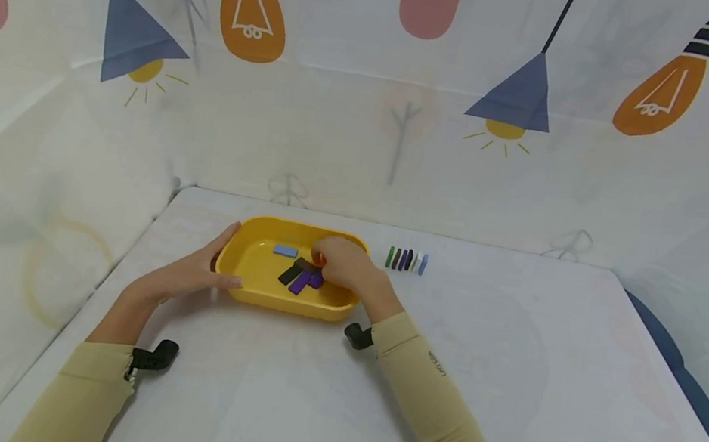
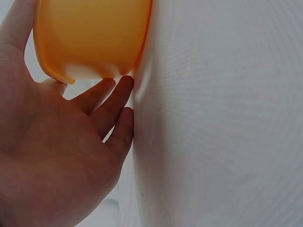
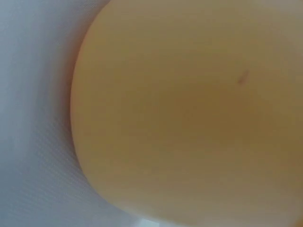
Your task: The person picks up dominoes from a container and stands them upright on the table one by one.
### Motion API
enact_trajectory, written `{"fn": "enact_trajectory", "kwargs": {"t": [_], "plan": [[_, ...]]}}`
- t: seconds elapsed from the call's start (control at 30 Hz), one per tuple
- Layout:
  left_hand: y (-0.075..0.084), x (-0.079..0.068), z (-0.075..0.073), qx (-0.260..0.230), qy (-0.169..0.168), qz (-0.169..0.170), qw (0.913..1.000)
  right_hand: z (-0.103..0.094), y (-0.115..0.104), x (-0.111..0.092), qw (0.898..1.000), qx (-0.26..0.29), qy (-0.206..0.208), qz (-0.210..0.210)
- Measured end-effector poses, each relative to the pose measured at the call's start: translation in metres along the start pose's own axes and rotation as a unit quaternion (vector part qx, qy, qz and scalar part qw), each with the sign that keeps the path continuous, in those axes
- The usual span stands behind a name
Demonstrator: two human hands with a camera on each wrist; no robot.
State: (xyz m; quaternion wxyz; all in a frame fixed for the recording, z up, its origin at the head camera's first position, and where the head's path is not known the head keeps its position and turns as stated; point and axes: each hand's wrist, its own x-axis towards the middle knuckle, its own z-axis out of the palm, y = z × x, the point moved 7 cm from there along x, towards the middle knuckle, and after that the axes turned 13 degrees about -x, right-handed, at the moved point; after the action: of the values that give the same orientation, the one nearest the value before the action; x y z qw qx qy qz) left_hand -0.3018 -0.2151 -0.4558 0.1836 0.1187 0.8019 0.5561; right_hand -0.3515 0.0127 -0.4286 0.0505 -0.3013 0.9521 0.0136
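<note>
A yellow tray (image 1: pixel 287 304) stands on the white table. My left hand (image 1: pixel 191 274) holds its left end, thumb at the front corner and forefinger at the back one; in the left wrist view other fingertips touch the tray's end wall. My right hand (image 1: pixel 348 264) reaches inside over the right half, fingers bent down and their tips mostly hidden. Beside those fingers lie a brown block (image 1: pixel 306 266), a black block (image 1: pixel 289 275) and purple blocks (image 1: pixel 299 282). Apart from them lies a light blue block (image 1: pixel 285 250). The right wrist view shows only the tray's wall.
Right of the tray, a row of several small blocks (image 1: pixel 406 261) stands upright, green, brown, purple, black, white and blue. A printed white cloth (image 1: pixel 351 152) hangs behind the table. Something dark blue (image 1: pixel 683 369) shows past the table's right edge.
</note>
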Motion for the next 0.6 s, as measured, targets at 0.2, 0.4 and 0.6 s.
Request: {"fn": "enact_trajectory", "kwargs": {"t": [0.2, 0.4, 0.6], "plan": [[-0.0012, 0.0006, 0.0002, 0.001, 0.002, -0.004, 1.0000, 0.0005, 0.0011, -0.0008, 1.000, -0.018, 0.001, 0.020], [-0.0009, 0.0002, 0.0003, 0.003, 0.002, -0.006, 1.0000, -0.0031, 0.0013, -0.0030, 0.998, -0.045, 0.000, 0.052], [-0.0012, 0.0002, 0.0001, 0.001, 0.001, -0.004, 1.0000, -0.0014, 0.0021, -0.0017, 0.996, -0.063, 0.001, 0.066]]}}
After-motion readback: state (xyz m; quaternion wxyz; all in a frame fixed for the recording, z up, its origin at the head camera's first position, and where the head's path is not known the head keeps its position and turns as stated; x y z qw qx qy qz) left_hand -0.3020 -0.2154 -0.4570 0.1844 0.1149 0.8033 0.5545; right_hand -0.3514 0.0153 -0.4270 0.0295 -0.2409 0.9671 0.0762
